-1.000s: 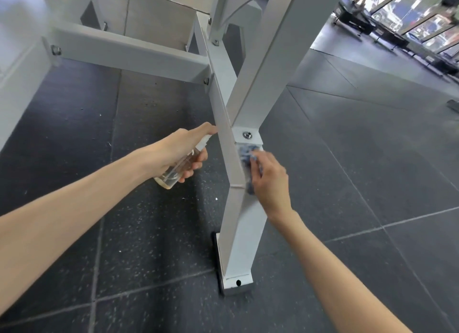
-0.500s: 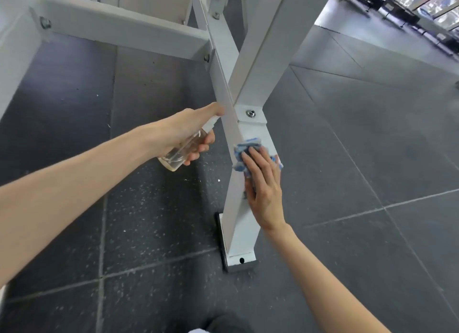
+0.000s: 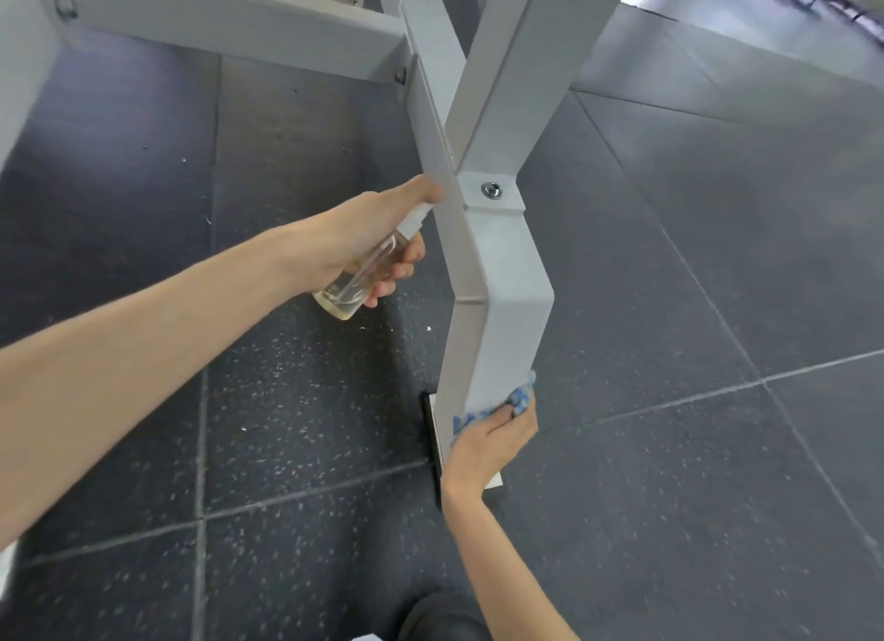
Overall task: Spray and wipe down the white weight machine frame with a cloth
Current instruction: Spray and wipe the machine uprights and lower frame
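Observation:
The white weight machine frame [image 3: 502, 267] runs down the middle of the view as a bent leg ending in a foot plate on the floor. My left hand [image 3: 368, 239] grips a small clear spray bottle [image 3: 363, 277] just left of the leg, its forefinger stretched over the nozzle toward the metal. My right hand [image 3: 488, 442] presses a blue cloth [image 3: 519, 399] against the lowest part of the leg, right above the foot plate. The cloth is mostly hidden under the fingers.
A white crossbar [image 3: 229, 28] joins the leg from the upper left. Dark speckled rubber floor tiles [image 3: 693, 306] lie all around. The black-edged foot plate [image 3: 430, 430] sits beside my right hand. My dark-clothed knee [image 3: 440, 616] shows at the bottom edge.
My right hand slid the cloth down the leg from just below the bolt to near the foot plate. My left hand keeps the bottle beside the leg.

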`<act>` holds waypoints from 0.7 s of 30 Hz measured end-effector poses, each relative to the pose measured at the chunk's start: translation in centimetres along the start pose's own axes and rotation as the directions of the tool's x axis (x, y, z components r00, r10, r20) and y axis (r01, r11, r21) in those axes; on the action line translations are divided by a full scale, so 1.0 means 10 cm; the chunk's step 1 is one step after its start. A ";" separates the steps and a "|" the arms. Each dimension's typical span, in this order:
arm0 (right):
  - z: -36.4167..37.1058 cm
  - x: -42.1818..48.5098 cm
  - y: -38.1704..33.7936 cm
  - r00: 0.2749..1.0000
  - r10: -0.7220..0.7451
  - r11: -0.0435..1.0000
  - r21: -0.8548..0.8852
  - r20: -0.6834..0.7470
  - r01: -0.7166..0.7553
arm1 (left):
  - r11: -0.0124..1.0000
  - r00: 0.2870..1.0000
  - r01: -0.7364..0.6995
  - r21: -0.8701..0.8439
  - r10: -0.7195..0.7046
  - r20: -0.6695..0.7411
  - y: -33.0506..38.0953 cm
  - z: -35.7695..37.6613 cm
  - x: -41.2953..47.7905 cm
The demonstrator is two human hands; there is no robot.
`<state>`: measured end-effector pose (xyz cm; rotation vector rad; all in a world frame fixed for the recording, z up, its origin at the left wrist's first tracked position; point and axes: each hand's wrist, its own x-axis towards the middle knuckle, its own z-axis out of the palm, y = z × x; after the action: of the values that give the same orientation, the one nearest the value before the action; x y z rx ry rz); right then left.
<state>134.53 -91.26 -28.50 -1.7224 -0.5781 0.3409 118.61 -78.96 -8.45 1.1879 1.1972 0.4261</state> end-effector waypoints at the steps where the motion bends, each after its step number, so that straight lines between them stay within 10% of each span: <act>1: 0.06 0.08 -0.08 1.000 -0.002 1.000 -0.003 -0.027 0.002 | 1.000 1.000 0.002 -0.008 -0.002 0.001 -0.01 0.00 0.01; 5: 0.06 0.12 -0.07 0.987 -0.145 0.987 -0.080 -0.073 0.139 | 1.000 1.000 0.001 -0.013 -0.001 0.004 -0.03 0.00 0.02; 10: -0.06 -0.03 0.14 0.984 0.110 0.988 -0.089 -0.139 -0.123 | 1.000 1.000 0.001 -0.005 -0.001 0.020 0.02 0.03 0.01; 13: 0.16 0.24 -0.39 0.980 0.032 0.999 0.032 -0.198 -0.026 | 1.000 1.000 -0.009 -0.024 0.009 0.014 0.09 0.00 0.01; 16: 0.26 0.69 -0.99 0.995 -0.080 0.997 -0.019 -0.064 0.079 | 0.999 1.000 -0.023 -0.038 0.023 0.003 0.12 -0.02 0.02; 21: 0.60 1.50 -1.68 0.911 0.137 0.902 -0.430 0.389 0.048 | 0.999 1.000 -0.012 -0.043 0.013 0.009 0.12 -0.03 0.04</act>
<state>140.61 -75.62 -12.33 -2.1098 -0.9802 0.6597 118.87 -78.08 -7.52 1.1601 1.1678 0.4527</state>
